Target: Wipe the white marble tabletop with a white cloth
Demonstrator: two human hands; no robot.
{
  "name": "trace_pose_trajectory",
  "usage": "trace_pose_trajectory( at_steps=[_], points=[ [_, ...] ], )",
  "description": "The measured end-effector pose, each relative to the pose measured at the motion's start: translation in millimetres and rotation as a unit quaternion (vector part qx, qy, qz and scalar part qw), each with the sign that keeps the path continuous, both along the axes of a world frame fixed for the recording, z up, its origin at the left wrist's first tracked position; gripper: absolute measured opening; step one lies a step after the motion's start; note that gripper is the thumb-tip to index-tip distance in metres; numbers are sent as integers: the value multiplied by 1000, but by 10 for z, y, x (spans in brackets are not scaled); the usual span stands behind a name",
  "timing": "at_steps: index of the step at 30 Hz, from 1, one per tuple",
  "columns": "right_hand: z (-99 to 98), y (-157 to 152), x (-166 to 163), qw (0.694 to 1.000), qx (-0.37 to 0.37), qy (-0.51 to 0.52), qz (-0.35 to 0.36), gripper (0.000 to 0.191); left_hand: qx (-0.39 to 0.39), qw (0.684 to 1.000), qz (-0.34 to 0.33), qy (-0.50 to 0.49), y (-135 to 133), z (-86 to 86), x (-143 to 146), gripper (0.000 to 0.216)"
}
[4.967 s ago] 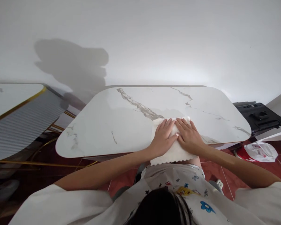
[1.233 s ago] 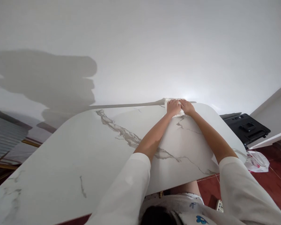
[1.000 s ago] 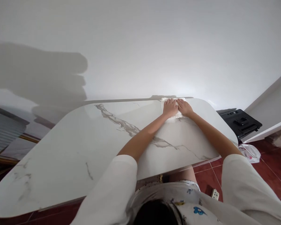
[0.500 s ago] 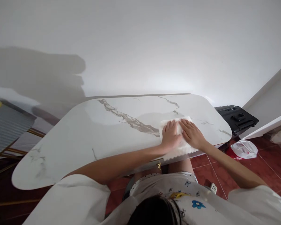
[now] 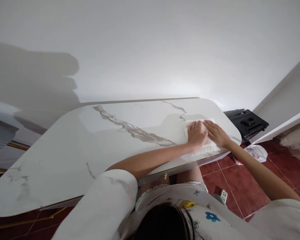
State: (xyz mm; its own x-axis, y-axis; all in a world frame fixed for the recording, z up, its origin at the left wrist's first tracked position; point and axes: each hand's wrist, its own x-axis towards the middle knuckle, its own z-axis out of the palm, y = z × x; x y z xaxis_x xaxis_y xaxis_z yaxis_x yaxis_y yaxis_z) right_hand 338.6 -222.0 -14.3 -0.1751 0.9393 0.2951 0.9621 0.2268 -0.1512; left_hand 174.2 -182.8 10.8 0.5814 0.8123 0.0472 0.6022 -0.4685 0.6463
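Observation:
A white cloth (image 5: 207,148) lies flat on the white marble tabletop (image 5: 102,146), near its right front corner. My left hand (image 5: 196,134) presses on the cloth with fingers stretched out flat. My right hand (image 5: 216,132) lies beside it on the same cloth, fingers also flat and together. Both palms cover most of the cloth; its edges show around them.
A black case (image 5: 246,123) sits on the floor past the table's right end, with a white plastic bag (image 5: 256,152) in front of it on the red tiles. A white power strip (image 5: 223,196) lies under the table edge. A wall stands behind the table.
Both hands slid the cloth from the far edge back to the near edge, then to the right toward the table's right front corner.

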Motion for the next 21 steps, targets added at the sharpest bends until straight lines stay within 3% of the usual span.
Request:
trace_pose_trajectory(
  at_steps=[6, 12, 16, 21],
  points=[
    [17, 935, 256, 999, -6, 4, 31, 51, 58, 997, 55, -23, 687, -15, 243, 46],
    [52, 1748, 179, 1000, -1, 20, 17, 49, 131, 987, 84, -27, 1442, -87, 298, 39],
    [72, 2154, 100, 999, -2, 31, 17, 47, 164, 982, 87, -23, 1835, -122, 266, 38],
    [83, 2477, 169, 998, -18, 49, 27, 48, 187, 977, 106, 15, 2094, -140, 369, 39]
  ],
)
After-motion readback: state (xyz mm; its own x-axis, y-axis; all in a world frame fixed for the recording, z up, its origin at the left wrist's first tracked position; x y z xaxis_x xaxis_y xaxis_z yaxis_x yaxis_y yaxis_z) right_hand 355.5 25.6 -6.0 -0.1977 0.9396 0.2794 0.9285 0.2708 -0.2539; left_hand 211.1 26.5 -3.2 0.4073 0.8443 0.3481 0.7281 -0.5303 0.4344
